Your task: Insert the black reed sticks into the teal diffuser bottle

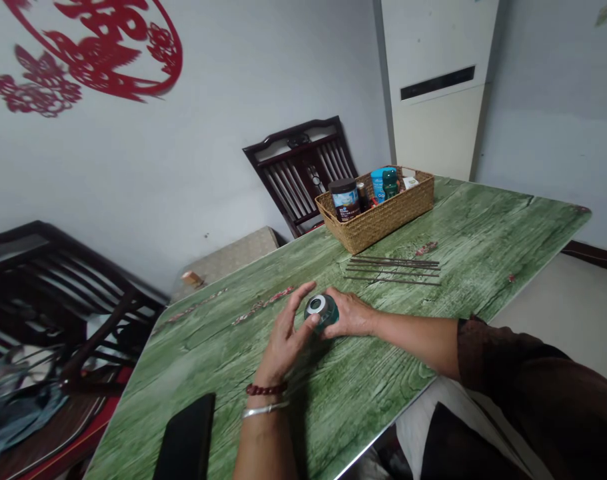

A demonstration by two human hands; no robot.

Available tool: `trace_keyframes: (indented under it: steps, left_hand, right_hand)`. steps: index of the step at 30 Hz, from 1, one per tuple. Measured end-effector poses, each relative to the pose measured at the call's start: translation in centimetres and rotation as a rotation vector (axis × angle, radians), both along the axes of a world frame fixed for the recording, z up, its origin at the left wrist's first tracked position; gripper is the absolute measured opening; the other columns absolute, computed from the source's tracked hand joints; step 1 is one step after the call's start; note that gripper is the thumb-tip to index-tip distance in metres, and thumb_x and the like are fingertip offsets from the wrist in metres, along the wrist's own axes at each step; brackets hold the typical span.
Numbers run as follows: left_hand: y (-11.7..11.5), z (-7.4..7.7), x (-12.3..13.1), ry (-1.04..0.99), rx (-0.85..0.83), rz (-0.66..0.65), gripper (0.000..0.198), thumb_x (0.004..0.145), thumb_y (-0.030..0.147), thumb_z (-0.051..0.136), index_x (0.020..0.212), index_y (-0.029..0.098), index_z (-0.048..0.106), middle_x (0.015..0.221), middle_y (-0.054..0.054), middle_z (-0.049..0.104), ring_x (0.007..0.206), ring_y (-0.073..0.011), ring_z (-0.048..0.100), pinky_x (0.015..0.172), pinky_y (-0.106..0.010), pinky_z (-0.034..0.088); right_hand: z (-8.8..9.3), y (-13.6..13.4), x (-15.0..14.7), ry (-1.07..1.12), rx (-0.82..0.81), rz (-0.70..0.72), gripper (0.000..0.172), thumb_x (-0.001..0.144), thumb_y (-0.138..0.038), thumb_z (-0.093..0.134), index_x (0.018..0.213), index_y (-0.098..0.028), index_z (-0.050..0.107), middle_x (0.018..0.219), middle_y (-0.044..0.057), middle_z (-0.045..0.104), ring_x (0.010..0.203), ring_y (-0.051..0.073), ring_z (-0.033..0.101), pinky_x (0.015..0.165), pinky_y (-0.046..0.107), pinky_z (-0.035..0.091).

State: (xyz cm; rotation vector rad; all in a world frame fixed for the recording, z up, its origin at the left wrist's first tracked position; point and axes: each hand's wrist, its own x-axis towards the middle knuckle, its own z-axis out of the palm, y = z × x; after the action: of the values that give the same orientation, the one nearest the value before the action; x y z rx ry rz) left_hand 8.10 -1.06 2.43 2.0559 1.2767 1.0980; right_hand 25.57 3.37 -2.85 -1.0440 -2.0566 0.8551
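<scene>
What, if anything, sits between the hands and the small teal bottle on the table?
Nothing visible. The left hand and right hand both grip the teal bottle on the green table. The thin sticks lie beyond it, apart.

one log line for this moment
left hand: holds green bottle | right hand: holds green bottle | table: sticks lying before wicker basket

Green table (483, 227), wicker basket (383, 223), dark rods (393, 270) (parallel), teal jar (324, 312), black case (186, 440)

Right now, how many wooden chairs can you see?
2. One chair at the far left, another behind the wicker basket; others may be hidden.
</scene>
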Motion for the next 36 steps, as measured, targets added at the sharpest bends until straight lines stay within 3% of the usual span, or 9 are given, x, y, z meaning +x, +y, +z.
trace_keyframes:
  steps: [6,10,17,20,24,26,28,31,36]
  left_hand:
    - [-0.1,0.7,0.7,0.374,0.169,0.247,0.039,0.087,0.052,0.064,0.111,0.022,0.072,0.100,-0.010,0.069,0.098,-0.0296,0.064,0.093,-0.048,0.049]
    - [-0.2,1.3,1.1,0.529,0.214,0.150,0.033,0.096,0.042,0.054,0.117,0.022,0.072,0.108,-0.011,0.071,0.106,-0.0299,0.063,0.099,-0.049,0.046]
    - [0.0,1.7,0.3,0.496,0.184,-0.019,0.032,0.097,0.028,0.049,0.119,0.024,0.071,0.116,-0.011,0.072,0.109,-0.0287,0.063,0.101,-0.048,0.045]
    - [-0.3,1.5,-0.1,0.356,0.149,-0.035,0.031,0.094,0.031,0.055,0.120,0.025,0.070,0.122,-0.010,0.070,0.115,-0.0281,0.061,0.104,-0.047,0.043]
    - [-2.0,1.2,-1.1,-0.108,0.065,0.136,0.043,0.081,0.050,0.073,0.114,0.025,0.066,0.115,-0.007,0.067,0.109,-0.0244,0.061,0.093,-0.038,0.049]
    - [-3.3,0.9,-1.8,-0.432,-0.070,0.210,0.044,0.079,0.063,0.072,0.091,0.021,0.063,0.083,0.000,0.062,0.078,-0.0167,0.060,0.076,-0.031,0.050]
    - [-4.8,0.7,-2.4,-0.716,-0.254,0.201,0.057,0.075,0.072,0.070,0.068,0.020,0.048,0.060,0.007,0.043,0.053,-0.0094,0.043,0.061,-0.025,0.047]
    - [-6.8,0.2,-2.6,-1.005,-0.467,0.136,0.072,0.066,0.078,0.073,0.059,0.021,0.030,0.054,0.011,0.024,0.044,-0.0046,0.023,0.046,-0.019,0.035]
    - [-8.5,-1.6,-1.3,-1.130,-0.685,0.107,0.079,0.053,0.079,0.079,0.059,0.022,0.026,0.054,0.011,0.024,0.044,-0.0025,0.020,0.040,-0.016,0.023]
  right_hand:
    - [-0.5,0.2,-0.2,0.016,0.007,0.002,0.071,0.060,-0.040,0.088,0.119,-0.022,0.052,0.103,0.003,0.069,0.094,0.025,0.068,0.076,0.031,0.046]
    - [-0.7,0.4,-0.3,-0.004,0.017,-0.014,0.071,0.061,-0.039,0.086,0.121,-0.021,0.052,0.099,0.003,0.068,0.091,0.024,0.067,0.076,0.030,0.046]
    - [-0.8,0.0,-1.0,0.018,0.029,-0.056,0.068,0.062,-0.040,0.085,0.118,-0.019,0.054,0.100,0.005,0.069,0.094,0.025,0.067,0.079,0.033,0.048]
    - [-0.7,-0.2,-1.2,0.048,-0.002,-0.015,0.074,0.061,-0.039,0.087,0.124,-0.018,0.053,0.108,0.008,0.068,0.100,0.026,0.066,0.084,0.036,0.048]
    - [0.4,-0.5,-0.3,0.121,-0.017,-0.047,0.089,0.054,-0.039,0.092,0.131,-0.020,0.051,0.120,0.009,0.064,0.108,0.025,0.062,0.090,0.036,0.046]
    - [1.5,-0.7,0.7,0.193,-0.001,-0.126,0.069,0.057,-0.048,0.090,0.112,-0.019,0.060,0.102,0.004,0.066,0.095,0.021,0.062,0.083,0.033,0.046]
    - [3.1,-1.0,1.9,0.298,-0.005,-0.151,0.052,0.065,-0.064,0.080,0.079,-0.019,0.060,0.073,-0.002,0.058,0.072,0.015,0.055,0.069,0.028,0.042]
    - [5.4,-1.9,3.5,0.539,-0.129,-0.070,0.069,0.073,-0.085,0.057,0.052,-0.022,0.039,0.049,-0.007,0.033,0.048,0.009,0.035,0.052,0.025,0.032]
    - [6.3,-3.9,6.3,0.805,-0.363,0.072,0.073,0.071,-0.088,0.058,0.048,-0.023,0.032,0.043,-0.010,0.021,0.037,0.005,0.020,0.042,0.023,0.023]
